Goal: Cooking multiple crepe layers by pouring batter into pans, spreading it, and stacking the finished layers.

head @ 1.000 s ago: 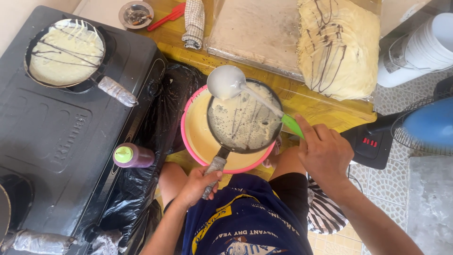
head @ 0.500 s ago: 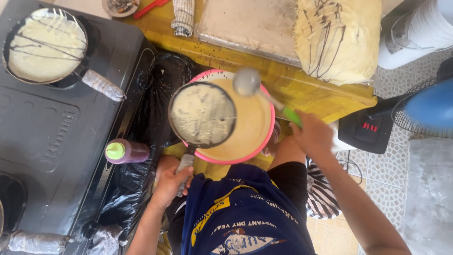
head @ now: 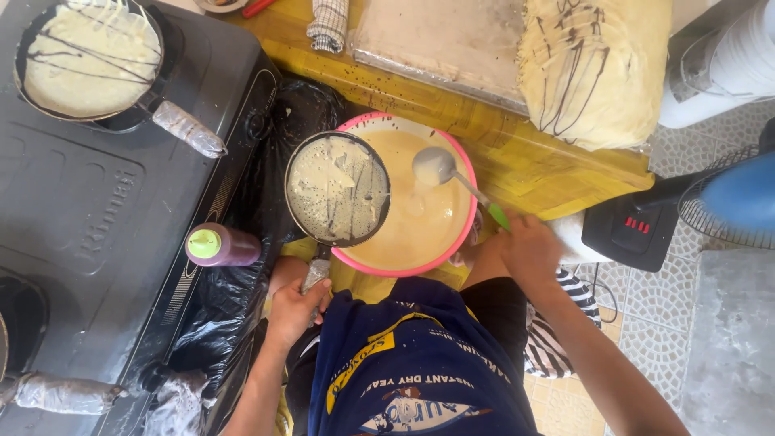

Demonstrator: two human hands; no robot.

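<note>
My left hand [head: 295, 305] grips the foil-wrapped handle of a small black frying pan [head: 337, 189]. The pan carries a thin patchy coat of pale batter and hovers over the left rim of a pink bowl [head: 464, 234] full of beige batter. My right hand [head: 529, 246] holds a ladle [head: 436, 166] by its green handle. The ladle's metal scoop sits just above the batter in the bowl, to the right of the pan.
A black stove [head: 89, 234] fills the left, with another pan of crepe striped with chocolate [head: 90, 56] on it. A squeeze bottle with a green cap [head: 222, 245] lies at its edge. A stack of striped crepes [head: 593, 69] rests on a yellow table [head: 492, 153]; a fan [head: 739, 202] stands right.
The pan has shifted left toward the stove side of the bowl. The ladle has dropped from above the bowl's rim down to the batter.
</note>
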